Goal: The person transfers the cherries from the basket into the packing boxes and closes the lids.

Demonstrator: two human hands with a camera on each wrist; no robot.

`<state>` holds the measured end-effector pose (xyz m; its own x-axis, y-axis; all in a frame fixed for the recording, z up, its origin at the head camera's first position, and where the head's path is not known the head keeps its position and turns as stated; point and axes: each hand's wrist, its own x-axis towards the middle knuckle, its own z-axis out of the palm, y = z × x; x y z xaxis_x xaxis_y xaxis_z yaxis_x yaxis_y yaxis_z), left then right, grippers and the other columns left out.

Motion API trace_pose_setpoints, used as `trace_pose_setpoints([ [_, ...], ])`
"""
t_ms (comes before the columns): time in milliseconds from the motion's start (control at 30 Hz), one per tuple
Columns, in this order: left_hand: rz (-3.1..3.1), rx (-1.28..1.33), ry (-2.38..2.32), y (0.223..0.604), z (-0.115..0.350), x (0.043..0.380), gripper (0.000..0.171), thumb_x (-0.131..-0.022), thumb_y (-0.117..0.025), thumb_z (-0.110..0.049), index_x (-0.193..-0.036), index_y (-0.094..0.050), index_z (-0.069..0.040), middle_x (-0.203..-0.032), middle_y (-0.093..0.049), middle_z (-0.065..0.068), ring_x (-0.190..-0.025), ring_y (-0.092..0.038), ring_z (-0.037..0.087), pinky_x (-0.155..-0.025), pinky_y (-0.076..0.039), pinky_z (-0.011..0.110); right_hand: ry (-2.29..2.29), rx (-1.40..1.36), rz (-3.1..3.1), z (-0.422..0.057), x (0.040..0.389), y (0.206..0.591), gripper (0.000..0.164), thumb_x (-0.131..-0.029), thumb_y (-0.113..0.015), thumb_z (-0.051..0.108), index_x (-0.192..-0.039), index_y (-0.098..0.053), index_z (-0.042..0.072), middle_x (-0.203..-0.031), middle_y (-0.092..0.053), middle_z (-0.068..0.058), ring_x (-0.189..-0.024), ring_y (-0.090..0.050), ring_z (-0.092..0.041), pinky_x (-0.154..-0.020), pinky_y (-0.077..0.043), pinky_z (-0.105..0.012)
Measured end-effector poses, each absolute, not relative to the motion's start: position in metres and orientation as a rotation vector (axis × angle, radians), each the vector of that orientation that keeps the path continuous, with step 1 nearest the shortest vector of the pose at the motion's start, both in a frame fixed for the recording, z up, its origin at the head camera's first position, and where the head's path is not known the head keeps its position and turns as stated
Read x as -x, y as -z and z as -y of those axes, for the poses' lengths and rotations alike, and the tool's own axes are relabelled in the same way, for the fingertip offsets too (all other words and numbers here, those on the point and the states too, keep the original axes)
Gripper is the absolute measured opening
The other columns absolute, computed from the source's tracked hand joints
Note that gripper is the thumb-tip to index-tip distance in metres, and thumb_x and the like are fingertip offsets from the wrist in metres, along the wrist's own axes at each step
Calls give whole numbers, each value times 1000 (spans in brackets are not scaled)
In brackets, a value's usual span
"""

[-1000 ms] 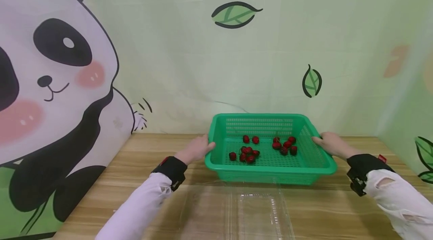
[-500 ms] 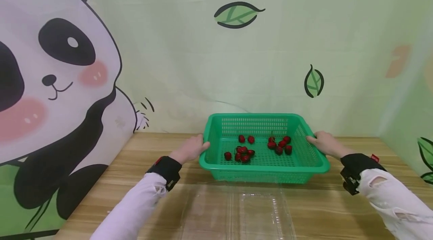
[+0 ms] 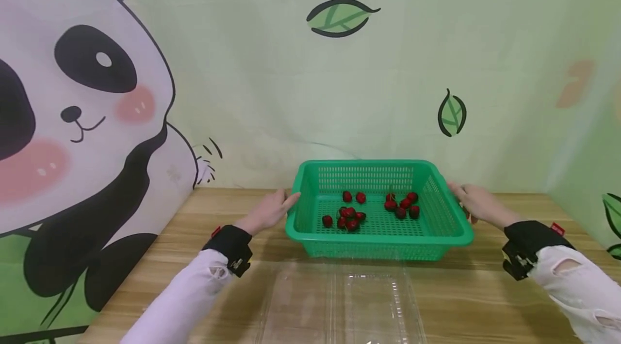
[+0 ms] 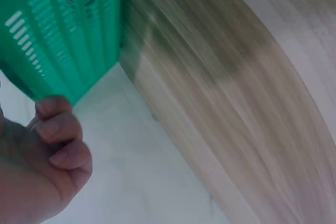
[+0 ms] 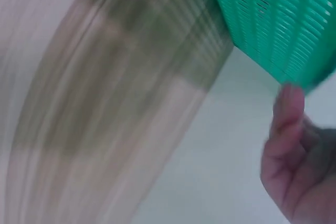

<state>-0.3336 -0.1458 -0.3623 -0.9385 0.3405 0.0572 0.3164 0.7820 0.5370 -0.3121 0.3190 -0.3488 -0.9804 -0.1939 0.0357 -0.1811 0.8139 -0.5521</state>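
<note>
A green plastic basket [image 3: 378, 239] with slotted walls stands on the wooden table near the back wall. Several dark red cherries [image 3: 350, 214] lie in loose groups on its floor. My left hand [image 3: 264, 212] is at the basket's left rim, thumb tip overlapping the edge in the head view. In the left wrist view its fingers [image 4: 62, 129] bend loosely below the rim and grip nothing. On the other side, my right hand [image 3: 482, 205] is just outside the right rim with relaxed fingers. The right wrist view has those fingertips [image 5: 290, 95] close to the basket's corner.
A clear plastic clamshell box [image 3: 335, 301] lies opened flat on the table [image 3: 475, 290], in front of the basket. Behind stands a pale green cloth backdrop [image 3: 242, 63] printed with leaves and a panda [image 3: 97, 117].
The basket shifted slightly left with both hands gripping its rims, then stopped. Since then both hands have loosened, the right moving outward and the left thumb drawing back.
</note>
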Motion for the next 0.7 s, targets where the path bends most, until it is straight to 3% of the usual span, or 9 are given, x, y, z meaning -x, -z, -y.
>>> trace_pose_setpoints([
  [100,-2990,-539,-897,359,146,327,39,-112,-39,-32,-112,-54,4,-92,-61,14,-84,-60,27,-78,-49,42,807,287,-3119,-324,305,340,55,-115,-24,36,-91,-51,-6,-70,-49,-7,-58,-46,-19,-58,-40,-33],
  [233,-3092,-663,-919,353,142,310,25,-110,-46,-23,-100,-54,-1,-76,-47,3,-67,-47,17,-62,-37,28,705,388,-3351,-323,292,331,38,-113,-36,24,-84,-48,2,-67,-38,-2,-57,-35,-16,-55,-28,-30],
  [367,-3215,-963,-792,350,132,282,25,-106,-54,-14,-82,-49,-8,-63,-33,-6,-53,-34,9,-52,-25,22,616,812,-3525,-310,274,331,25,-106,-55,10,-80,-55,10,-61,-34,7,-53,-27,-4,-53,-23,-23],
  [467,-3191,-1140,-690,354,123,262,36,-104,-57,-13,-73,-39,-13,-60,-24,-9,-50,-25,4,-50,-18,19,558,1302,-3538,-296,263,339,36,-110,-52,23,-75,-53,17,-60,-30,15,-54,-19,7,-53,-18,-16],
  [600,-3029,-1193,-636,365,112,244,40,-105,-57,-16,-71,-37,-16,-61,-24,-11,-51,-23,1,-50,-17,18,587,1866,-3373,-275,252,351,47,-112,-34,44,-75,-51,20,-57,-31,17,-55,-17,13,-51,-14,-8],
  [700,-2920,-1172,-614,375,107,236,39,-106,-56,-21,-70,-41,-16,-60,-27,-11,-51,-24,0,-49,-18,18,677,2098,-3188,-260,245,362,44,-112,-38,39,-73,-48,21,-55,-34,14,-53,-19,12,-51,-14,-6],
])
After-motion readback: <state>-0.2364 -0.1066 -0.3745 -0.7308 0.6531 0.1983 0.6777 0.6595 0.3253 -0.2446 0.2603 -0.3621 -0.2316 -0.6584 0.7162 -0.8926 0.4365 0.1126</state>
